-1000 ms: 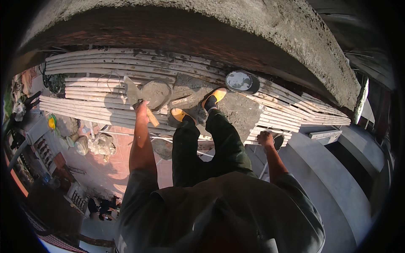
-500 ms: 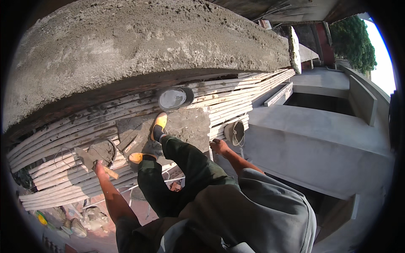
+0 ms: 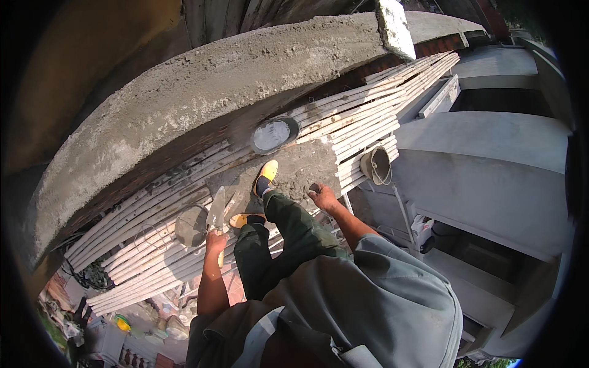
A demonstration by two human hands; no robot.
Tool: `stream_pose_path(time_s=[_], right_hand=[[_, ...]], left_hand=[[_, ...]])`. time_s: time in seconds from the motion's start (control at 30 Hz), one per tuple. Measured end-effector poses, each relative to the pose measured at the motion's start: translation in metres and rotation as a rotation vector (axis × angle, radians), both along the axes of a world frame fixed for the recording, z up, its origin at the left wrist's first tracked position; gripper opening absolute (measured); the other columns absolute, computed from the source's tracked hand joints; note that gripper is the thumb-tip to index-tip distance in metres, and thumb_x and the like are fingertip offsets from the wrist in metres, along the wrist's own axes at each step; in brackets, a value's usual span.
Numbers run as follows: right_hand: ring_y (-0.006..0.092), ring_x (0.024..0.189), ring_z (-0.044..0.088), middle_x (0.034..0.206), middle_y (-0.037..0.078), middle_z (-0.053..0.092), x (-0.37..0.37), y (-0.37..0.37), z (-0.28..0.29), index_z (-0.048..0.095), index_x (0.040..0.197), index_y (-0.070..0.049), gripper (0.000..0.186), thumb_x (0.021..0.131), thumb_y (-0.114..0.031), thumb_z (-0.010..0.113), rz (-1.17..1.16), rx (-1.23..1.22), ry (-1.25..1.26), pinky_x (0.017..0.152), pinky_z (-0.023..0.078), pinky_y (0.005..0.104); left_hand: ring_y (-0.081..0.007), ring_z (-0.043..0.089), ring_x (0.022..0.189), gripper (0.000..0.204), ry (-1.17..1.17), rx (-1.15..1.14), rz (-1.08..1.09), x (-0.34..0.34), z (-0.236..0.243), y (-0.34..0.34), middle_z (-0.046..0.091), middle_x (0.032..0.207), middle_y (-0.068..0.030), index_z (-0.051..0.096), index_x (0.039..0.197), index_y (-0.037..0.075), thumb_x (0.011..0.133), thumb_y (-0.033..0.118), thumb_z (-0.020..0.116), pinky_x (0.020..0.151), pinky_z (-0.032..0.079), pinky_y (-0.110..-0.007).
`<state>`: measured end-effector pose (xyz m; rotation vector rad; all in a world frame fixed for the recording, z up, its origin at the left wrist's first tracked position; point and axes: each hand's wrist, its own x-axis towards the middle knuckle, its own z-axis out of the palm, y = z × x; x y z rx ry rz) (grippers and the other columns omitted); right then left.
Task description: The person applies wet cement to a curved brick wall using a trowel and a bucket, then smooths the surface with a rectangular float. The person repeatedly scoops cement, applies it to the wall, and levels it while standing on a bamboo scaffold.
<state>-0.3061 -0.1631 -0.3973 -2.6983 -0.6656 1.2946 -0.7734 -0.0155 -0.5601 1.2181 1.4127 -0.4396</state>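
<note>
One rough concrete ledge (image 3: 184,92), curving across the upper part of the view, with a grey, pitted face in sunlight. Alongside it, a platform (image 3: 362,122) of pale poles laid side by side, slanting from lower left to upper right, partly lit and partly in shadow. On the poles, near the middle, a grey board (image 3: 310,162) smeared with mortar. Between board and ledge, a dark pail (image 3: 271,135) with whitish contents. At the platform's right edge, a bucket (image 3: 375,164) with its mouth turned sideways. Left of the board, in shade, a round pan (image 3: 190,227) of grey stuff. Just right of the pan, a trowel (image 3: 216,208), blade directly ahead of the left hand (image 3: 216,241) and pointing away from the body, handle running back beneath the palm. Two yellow shoes (image 3: 267,175), one on the board, the other nearer the trowel. Left hand wrapped around the trowel's handle; right hand (image 3: 324,197) against the board's near right part, well apart from the trowel, fingers curled inward, impossible to tell whether pinching anything.
</note>
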Motion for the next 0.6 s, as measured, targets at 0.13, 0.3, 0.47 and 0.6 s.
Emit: stream_pose_path(time_s=[0.13, 0.3, 0.47, 0.6], right_hand=[[0.0417, 0.116, 0.068, 0.121, 0.027, 0.072, 0.042, -0.02, -0.026, 0.066, 0.127, 0.001, 0.048, 0.092, -0.031, 0.072, -0.241, 0.032, -0.06, 0.1, 0.054, 0.0452], [0.0408, 0.12, 0.067, 0.124, 0.027, 0.071, 0.097, -0.015, -0.064, 0.063, 0.133, 0.001, 0.057, 0.09, -0.035, 0.074, -0.417, -0.042, -0.116, 0.103, 0.052, 0.0441], [0.0398, 0.127, 0.063, 0.132, 0.026, 0.067, 0.141, 0.037, -0.113, 0.061, 0.139, -0.001, 0.062, 0.09, -0.036, 0.075, -0.512, 0.015, -0.13, 0.108, 0.048, 0.044], [0.0391, 0.133, 0.058, 0.142, 0.027, 0.061, 0.171, 0.098, -0.153, 0.053, 0.148, -0.002, 0.072, 0.089, -0.038, 0.075, -0.494, 0.043, -0.127, 0.113, 0.045, 0.0435]], left_hand=[[-0.0453, 0.069, 0.106, 0.047, 0.062, -0.014, -0.072, -0.004, 0.017, -0.004, 0.071, 0.11, -0.0294, 0.069, 0.111, -0.002, 0.078, 0.031, 0.076, 0.092, 0.054, -0.049], [-0.0448, 0.068, 0.095, 0.042, 0.109, 0.047, -0.083, -0.012, 0.045, 0.003, 0.072, 0.097, -0.0254, 0.068, 0.104, 0.0, 0.076, 0.031, 0.077, 0.084, 0.054, -0.05], [-0.0162, 0.062, 0.062, 0.021, 0.189, -0.015, -0.074, -0.004, 0.083, 0.011, 0.065, 0.075, -0.0067, 0.063, 0.098, 0.003, 0.083, 0.013, 0.073, 0.054, 0.05, -0.034], [-0.016, 0.062, 0.063, 0.021, 0.246, -0.089, 0.038, 0.011, 0.107, 0.005, 0.064, 0.076, -0.0061, 0.061, 0.095, 0.004, 0.083, 0.013, 0.075, 0.056, 0.051, -0.034]])
